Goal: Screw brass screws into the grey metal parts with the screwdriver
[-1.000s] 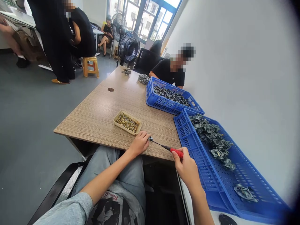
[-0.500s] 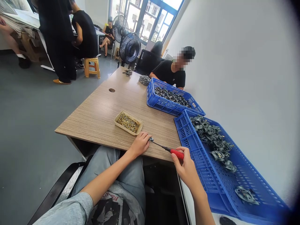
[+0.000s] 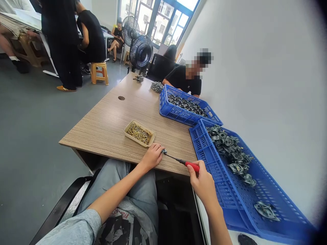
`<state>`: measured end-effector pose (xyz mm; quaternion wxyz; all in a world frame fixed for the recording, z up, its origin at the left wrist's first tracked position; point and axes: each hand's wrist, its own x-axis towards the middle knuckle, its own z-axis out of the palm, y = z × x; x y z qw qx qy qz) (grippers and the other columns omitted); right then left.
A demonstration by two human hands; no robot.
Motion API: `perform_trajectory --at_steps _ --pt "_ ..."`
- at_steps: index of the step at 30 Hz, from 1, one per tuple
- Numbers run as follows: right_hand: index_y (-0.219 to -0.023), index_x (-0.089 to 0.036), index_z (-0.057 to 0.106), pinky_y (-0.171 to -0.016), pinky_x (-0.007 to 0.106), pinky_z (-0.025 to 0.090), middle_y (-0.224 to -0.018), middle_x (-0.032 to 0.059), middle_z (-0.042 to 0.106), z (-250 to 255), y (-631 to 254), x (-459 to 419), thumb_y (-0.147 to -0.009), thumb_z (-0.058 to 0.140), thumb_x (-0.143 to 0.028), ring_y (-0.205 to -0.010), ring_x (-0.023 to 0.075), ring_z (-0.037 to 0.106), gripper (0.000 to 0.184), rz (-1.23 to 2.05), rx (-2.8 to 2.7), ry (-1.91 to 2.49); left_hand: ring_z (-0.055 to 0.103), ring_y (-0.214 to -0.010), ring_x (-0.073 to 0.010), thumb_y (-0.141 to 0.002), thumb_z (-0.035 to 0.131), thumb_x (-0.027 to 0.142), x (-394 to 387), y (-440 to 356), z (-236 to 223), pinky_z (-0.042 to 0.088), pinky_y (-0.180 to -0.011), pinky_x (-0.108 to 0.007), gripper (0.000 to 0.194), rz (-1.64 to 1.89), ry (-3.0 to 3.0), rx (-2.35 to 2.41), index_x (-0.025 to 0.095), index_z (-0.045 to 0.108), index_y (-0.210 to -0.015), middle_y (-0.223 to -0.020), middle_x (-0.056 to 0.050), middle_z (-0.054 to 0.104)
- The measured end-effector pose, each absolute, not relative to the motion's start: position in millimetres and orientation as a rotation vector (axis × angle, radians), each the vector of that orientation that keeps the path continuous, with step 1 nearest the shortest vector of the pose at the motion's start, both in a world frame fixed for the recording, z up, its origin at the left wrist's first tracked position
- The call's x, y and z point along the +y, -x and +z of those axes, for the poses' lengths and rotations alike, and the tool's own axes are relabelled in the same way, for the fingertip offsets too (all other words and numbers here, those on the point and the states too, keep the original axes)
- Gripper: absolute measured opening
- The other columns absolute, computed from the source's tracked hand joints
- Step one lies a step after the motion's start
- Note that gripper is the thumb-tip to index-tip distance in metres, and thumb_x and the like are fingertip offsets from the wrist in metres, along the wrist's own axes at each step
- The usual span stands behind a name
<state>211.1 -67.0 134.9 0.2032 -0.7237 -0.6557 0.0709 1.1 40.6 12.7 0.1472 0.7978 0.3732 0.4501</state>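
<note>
My right hand (image 3: pixel 203 178) is closed round the red handle of a screwdriver (image 3: pixel 191 166). The screwdriver's dark shaft points left, its tip meeting a small grey metal part (image 3: pixel 164 151) near the table's front edge. My left hand (image 3: pixel 153 156) grips that part and holds it down on the tabletop; the fingers hide most of it. Just beyond my left hand stands a tan tray (image 3: pixel 126 132) heaped with small brass-coloured screw-like pieces (image 3: pixel 139 133).
To my right is a blue crate (image 3: pixel 230 190) with grey metal castings (image 3: pixel 227 146). Another blue crate (image 3: pixel 173 114) of parts sits farther back on the wooden table (image 3: pixel 102 119). A person (image 3: pixel 182 76) sits behind it. More metal parts (image 3: pixel 157 87) lie at the far end.
My right hand has turned slightly round the screwdriver handle. The screwdriver tip stays at the metal part, and my left hand keeps its hold.
</note>
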Motion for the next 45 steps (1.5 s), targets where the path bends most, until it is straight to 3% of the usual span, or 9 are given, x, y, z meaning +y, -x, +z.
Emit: perform_trajectory --at_steps 2,7,13,18,23,29,34,40,45 --pt "-0.093 -0.026 0.048 -0.059 0.030 0.036 -0.072 0.0001 0.064 135.0 -210.8 -66.5 -0.099 0.044 -0.058 -0.061 0.0216 0.059 0.032 0.149 -1.820 2.077 0.049 -0.122 -0.0262 -0.092 0.053 0.009 40.5 -0.8 13.0 0.048 -0.109 -0.044 0.036 1.289 -2.292 1.071 0.018 0.056 -0.127 -0.118 -0.011 0.060" --pt "-0.110 -0.026 0.049 -0.065 0.030 0.044 -0.092 0.0032 0.069 135.5 -211.3 -67.1 -0.098 0.047 -0.054 -0.071 0.0208 0.064 0.031 0.348 -1.868 1.859 0.050 -0.123 -0.0264 -0.092 0.052 0.010 39.6 -0.5 13.9 0.049 -0.108 -0.045 0.037 1.284 -2.286 1.070 0.019 0.056 -0.128 -0.119 -0.010 0.060" --pt "-0.095 -0.026 0.050 -0.060 0.030 0.037 -0.078 0.0025 0.066 135.7 -211.2 -67.4 -0.099 0.044 -0.058 -0.065 0.0230 0.062 0.033 0.204 -1.827 2.064 0.050 -0.124 -0.0265 -0.092 0.052 0.010 40.1 -1.0 12.5 0.049 -0.108 -0.046 0.038 1.273 -2.278 1.075 0.021 0.055 -0.128 -0.121 -0.010 0.059" --pt "-0.109 -0.026 0.049 -0.067 0.030 0.043 -0.095 0.0044 0.068 135.6 -215.3 -66.9 -0.099 0.045 -0.056 -0.075 0.0213 0.064 0.032 0.387 -1.878 1.865 0.050 -0.124 -0.0260 -0.092 0.052 0.010 40.2 -1.2 12.1 0.048 -0.108 -0.045 0.037 1.283 -2.285 1.074 0.020 0.056 -0.128 -0.120 -0.010 0.059" --pt "-0.092 -0.026 0.051 -0.059 0.029 0.035 -0.070 0.0012 0.064 137.5 -214.0 -66.4 -0.099 0.038 -0.062 -0.062 0.0236 0.060 0.039 0.182 -1.818 2.176 0.050 -0.122 -0.0260 -0.092 0.052 0.009 40.4 -1.3 12.4 0.048 -0.108 -0.045 0.037 1.292 -2.289 1.077 0.020 0.056 -0.128 -0.119 -0.009 0.059" --pt "-0.112 -0.026 0.048 -0.068 0.030 0.044 -0.095 0.0041 0.069 134.8 -216.3 -68.1 -0.098 0.046 -0.058 -0.075 0.0219 0.065 0.035 0.395 -1.866 1.882 0.050 -0.122 -0.0263 -0.093 0.052 0.009 40.3 -1.3 12.1 0.048 -0.108 -0.045 0.037 1.289 -2.295 1.077 0.020 0.055 -0.128 -0.119 -0.010 0.059" --pt "-0.090 -0.026 0.051 -0.059 0.030 0.037 -0.069 0.0013 0.063 135.7 -213.8 -66.5 -0.098 0.041 -0.063 -0.061 0.0237 0.060 0.039 0.197 -1.810 2.095 0.050 -0.122 -0.0265 -0.092 0.052 0.009 40.0 -0.7 13.2 0.049 -0.108 -0.045 0.037 1.279 -2.293 1.077 0.019 0.056 -0.127 -0.119 -0.010 0.059" --pt "-0.108 -0.026 0.051 -0.065 0.030 0.045 -0.089 0.0034 0.069 135.1 -213.4 -67.1 -0.099 0.046 -0.057 -0.070 0.0215 0.064 0.033 0.412 -1.858 1.867 0.050 -0.122 -0.0267 -0.092 0.051 0.010 40.5 -0.5 13.2 0.049 -0.107 -0.047 0.038 1.270 -2.284 1.076 0.021 0.055 -0.128 -0.117 -0.010 0.059" --pt "-0.098 -0.026 0.054 -0.062 0.030 0.042 -0.079 0.0032 0.069 134.8 -210.0 -65.0 -0.098 0.044 -0.059 -0.067 0.0235 0.064 0.035 0.244 -1.779 1.994 0.050 -0.123 -0.0266 -0.092 0.052 0.010 39.8 -1.0 12.9 0.049 -0.108 -0.046 0.037 1.284 -2.286 1.082 0.020 0.055 -0.128 -0.119 -0.010 0.058"
